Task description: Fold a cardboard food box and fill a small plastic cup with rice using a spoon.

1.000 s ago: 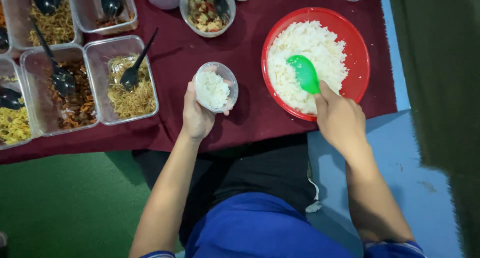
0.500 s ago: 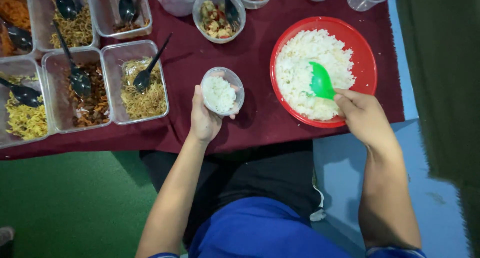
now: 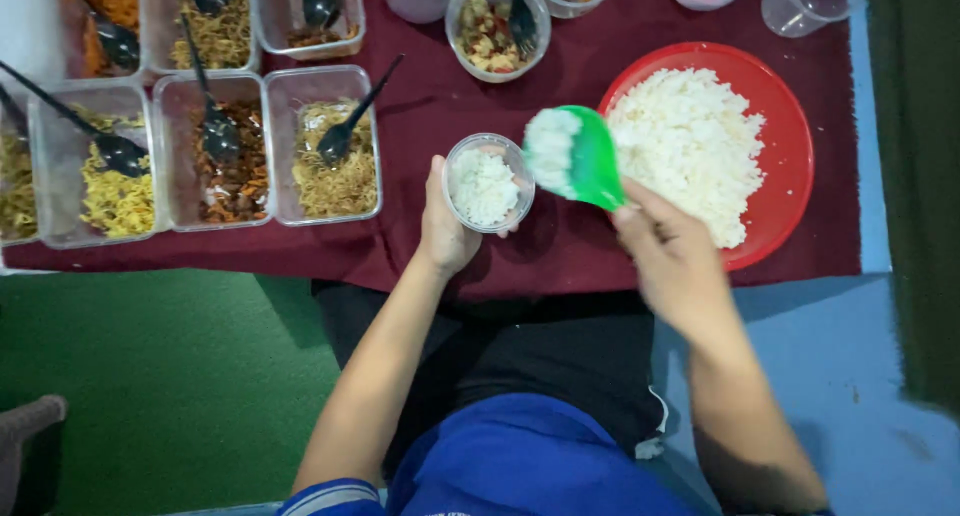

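Observation:
My left hand point(image 3: 443, 231) grips a small clear round cup point(image 3: 488, 183) partly filled with white rice, held just above the dark red tablecloth point(image 3: 440, 106). A green rice paddle point(image 3: 580, 156) loaded with a lump of rice is in my right hand point(image 3: 672, 256); it hovers right beside the cup's rim, slightly blurred. To the right sits a big red plate point(image 3: 790, 176) heaped with white rice point(image 3: 690, 146).
Several clear rectangular tubs of noodles and shredded food point(image 3: 325, 146) with black spoons stand at the left. A round tub of mixed food point(image 3: 495, 21) and other clear cups point(image 3: 800, 1) line the far edge. Green floor lies left, blue floor right.
My right hand lifted the paddle out of the red plate with a scoop of rice and carried it left to the cup. The left hand kept holding the cup.

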